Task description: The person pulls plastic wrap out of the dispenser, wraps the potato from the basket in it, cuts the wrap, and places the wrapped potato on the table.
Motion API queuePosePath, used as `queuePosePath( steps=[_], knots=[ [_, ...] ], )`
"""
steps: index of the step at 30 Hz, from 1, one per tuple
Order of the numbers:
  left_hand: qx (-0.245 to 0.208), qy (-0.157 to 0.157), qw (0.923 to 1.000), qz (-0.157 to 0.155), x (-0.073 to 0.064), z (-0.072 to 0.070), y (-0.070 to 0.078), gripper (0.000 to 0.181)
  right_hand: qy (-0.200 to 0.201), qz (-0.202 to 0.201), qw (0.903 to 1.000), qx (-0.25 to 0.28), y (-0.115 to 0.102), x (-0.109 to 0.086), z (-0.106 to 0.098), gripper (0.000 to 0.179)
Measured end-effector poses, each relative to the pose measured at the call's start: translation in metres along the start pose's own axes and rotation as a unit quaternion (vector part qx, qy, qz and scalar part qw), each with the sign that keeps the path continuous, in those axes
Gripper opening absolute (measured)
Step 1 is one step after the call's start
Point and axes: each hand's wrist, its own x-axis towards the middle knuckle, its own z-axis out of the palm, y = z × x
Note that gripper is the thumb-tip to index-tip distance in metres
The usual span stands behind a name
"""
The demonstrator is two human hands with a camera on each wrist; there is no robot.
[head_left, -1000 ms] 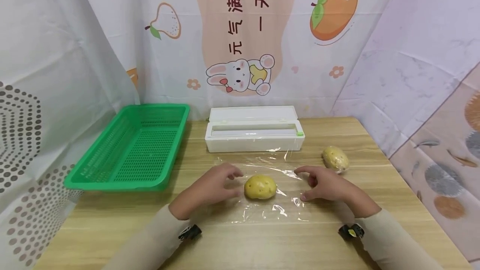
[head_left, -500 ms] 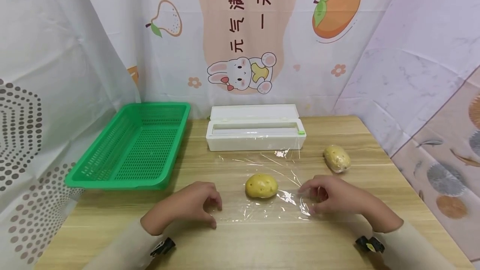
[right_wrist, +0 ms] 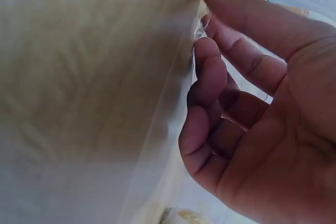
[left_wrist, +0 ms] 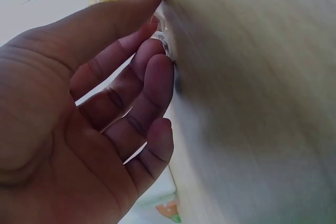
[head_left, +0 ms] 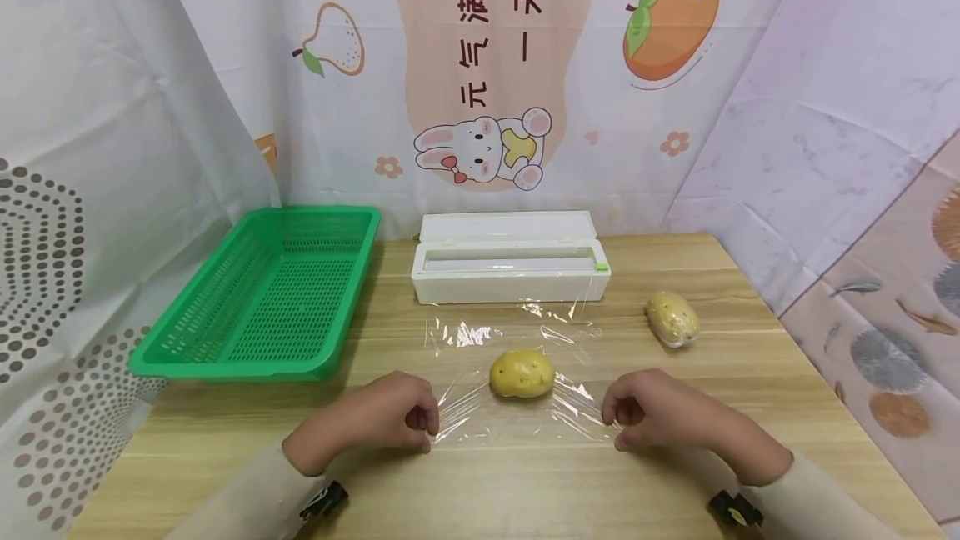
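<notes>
A yellow potato (head_left: 522, 373) sits on a sheet of clear cling film (head_left: 491, 423) spread over the table. My left hand (head_left: 378, 419) pinches the film's near left corner, and creases run from its fingertips toward the potato. At the near right corner, my right hand (head_left: 667, 415) pinches the film too, with similar taut folds. In the left wrist view, thumb and fingers of the left hand (left_wrist: 105, 93) are curved close over the tabletop. The right wrist view has the right hand (right_wrist: 257, 87) with a bit of film at its fingertips.
Behind the potato stands a white cling film box (head_left: 512, 286), lid raised, the film reaching up to its front. A film-wrapped potato (head_left: 672, 319) lies to the right. On the left is a green plastic basket (head_left: 330, 340). Printed cloth hangs behind the wooden table (head_left: 517, 498).
Both hands have moved from beside the potato outward and nearer to me. They have taken hold of the film's near corners, which now show tight creases. The potato has stayed put.
</notes>
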Motion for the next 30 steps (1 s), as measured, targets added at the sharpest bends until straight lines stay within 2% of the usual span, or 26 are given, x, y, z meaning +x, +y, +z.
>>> queuePosePath(
  steps=[3, 6, 11, 14, 19, 24, 30],
  knots=[
    [0.018, -0.003, 0.9998, 0.001, -0.001, -0.001, 0.002, 0.015, 0.010, -0.016, 0.9998, -0.005, 0.002, -0.001, 0.002, 0.018],
    [0.040, -0.001, 0.9991, 0.010, -0.001, -0.001, 0.003, 0.017, 0.023, -0.033, 0.9988, -0.028, 0.003, -0.002, 0.002, 0.018],
    [0.050, 0.004, 0.9986, 0.017, -0.004, -0.003, 0.007, 0.019, 0.032, -0.035, 0.9973, -0.056, 0.002, -0.003, 0.001, 0.020],
    [0.053, 0.017, 0.9983, 0.017, -0.007, -0.006, 0.010, 0.019, 0.038, -0.032, 0.9971, -0.058, 0.000, -0.004, 0.000, 0.021],
    [0.061, 0.057, 0.9964, 0.017, -0.010, -0.013, 0.013, 0.017, 0.059, -0.030, 0.9961, -0.059, -0.003, -0.004, -0.006, 0.022],
    [0.060, 0.082, 0.9944, 0.030, -0.011, -0.022, 0.012, 0.013, 0.083, -0.022, 0.9937, -0.071, -0.007, -0.002, -0.014, 0.017],
    [0.023, 0.075, 0.9968, 0.020, -0.010, -0.028, 0.010, 0.007, 0.096, -0.018, 0.9939, -0.050, -0.009, 0.000, -0.023, 0.015]
  ],
)
